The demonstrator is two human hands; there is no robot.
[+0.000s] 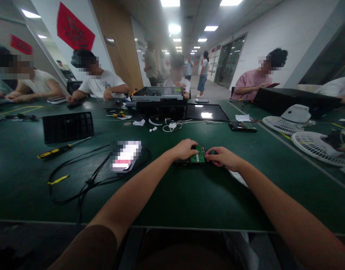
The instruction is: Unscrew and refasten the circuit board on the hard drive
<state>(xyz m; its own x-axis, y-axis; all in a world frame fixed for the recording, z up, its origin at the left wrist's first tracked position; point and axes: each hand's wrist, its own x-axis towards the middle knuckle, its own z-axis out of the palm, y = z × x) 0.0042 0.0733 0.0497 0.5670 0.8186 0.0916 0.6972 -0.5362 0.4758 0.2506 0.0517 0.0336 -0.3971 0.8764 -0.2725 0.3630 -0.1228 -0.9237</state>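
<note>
A hard drive [199,155] lies on the green table in front of me, its green circuit board facing up. My left hand [185,149] is closed on the drive's left part, with fingers over the far edge and thumb on top; that side is mostly hidden. At the drive's right edge, my right hand [221,156] pinches a small tool with a dark rounded handle [213,152]. Whether it is a screwdriver I cannot make out, as its tip is hidden. Under my right wrist lies a piece of white paper or plastic [238,177].
A lit phone [126,155], black cables [89,181], a yellow-black screwdriver [52,152] and a dark panel [68,127] are on the left. An opened metal case [161,108] stands ahead. Another drive [242,126] and white fan parts [320,147] lie right. Several people sit around the table.
</note>
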